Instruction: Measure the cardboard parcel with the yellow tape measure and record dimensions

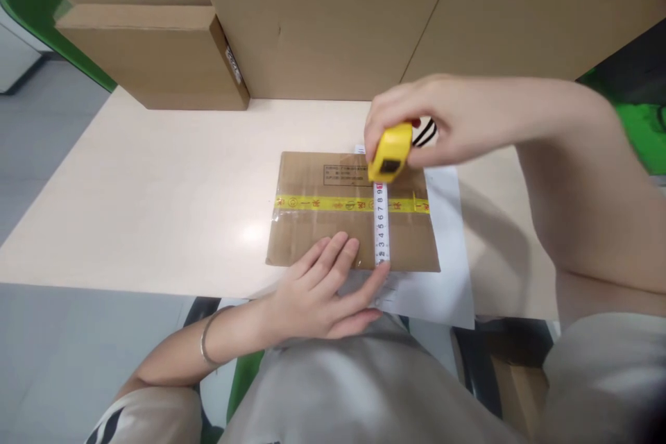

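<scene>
A brown cardboard box with a yellow printed tape strip across it lies on the table. My right hand grips a yellow tape measure over the box's far edge. Its white blade runs out toward me across the cardboard, numbers showing. Fingers spread, my left hand rests at the near edge of the box. Its index fingertip touches the end of the blade. Part of a white paper sheet shows from under the box on the right.
Large cardboard boxes stand along the back of the table. A smaller carton sits at the back left. Behind it is a green chair. The table's near edge lies close to my body.
</scene>
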A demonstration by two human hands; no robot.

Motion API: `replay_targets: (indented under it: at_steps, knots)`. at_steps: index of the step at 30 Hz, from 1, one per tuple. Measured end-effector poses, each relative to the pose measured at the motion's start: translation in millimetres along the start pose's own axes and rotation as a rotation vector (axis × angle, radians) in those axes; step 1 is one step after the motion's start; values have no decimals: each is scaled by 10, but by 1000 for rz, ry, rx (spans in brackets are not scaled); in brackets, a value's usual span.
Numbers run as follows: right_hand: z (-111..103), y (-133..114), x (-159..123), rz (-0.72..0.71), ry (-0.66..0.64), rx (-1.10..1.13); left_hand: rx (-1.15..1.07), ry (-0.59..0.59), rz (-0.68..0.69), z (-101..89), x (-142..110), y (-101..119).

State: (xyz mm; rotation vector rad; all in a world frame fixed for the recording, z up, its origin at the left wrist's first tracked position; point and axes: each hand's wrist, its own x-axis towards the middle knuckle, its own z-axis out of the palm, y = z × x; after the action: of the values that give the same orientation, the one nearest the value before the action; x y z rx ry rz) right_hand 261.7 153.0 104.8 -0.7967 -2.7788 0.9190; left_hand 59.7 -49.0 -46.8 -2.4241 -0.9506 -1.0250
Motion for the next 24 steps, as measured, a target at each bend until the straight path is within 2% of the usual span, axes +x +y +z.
replay_targets:
  at_steps: [2,5,7,8,10,13,15,16,17,18,19,22,24]
  knots:
    - [151,-91,-133,-186,-155,-70,-60,49,9,44,-39,-13]
    - [418,-191,-375,-304,-159,7,-155,89,-16,57,-70,-7]
    - [542,-206,-577,-299,-123,91,-234,92,-70,-26,-64,-13]
    - [576,-194,-686,-263,-87,144,-262,109,-123,-97,-55,-35]
    - [597,-125,-895,-100,44,290,-288,183,-291,-267,-34,-143]
    - [611,56,-1098,257,436,610,-295,282,-626,-436,-27,-480]
    - [663,186,-1129,455,669,804,-378,277,-867,-406,-50,-758]
    - [702,238,-1120,520,712,873,-440,248,-983,-351,-68,-884]
    - [744,278,-1103,567,698,925,-515,228,-1084,-282,-86,-990]
    - [786,301,-1082,593,652,961,-591,185,-1158,-208,-103,-1069]
    - [823,307,-1064,599,593,985,-686,91,-1184,-140,-115,-1121]
    - [876,238,-1051,551,475,999,-1008,-220,-1084,-27,-121,-1144]
    - [862,144,-1084,532,500,988,-1134,-296,-1013,-32,-112,-1117]
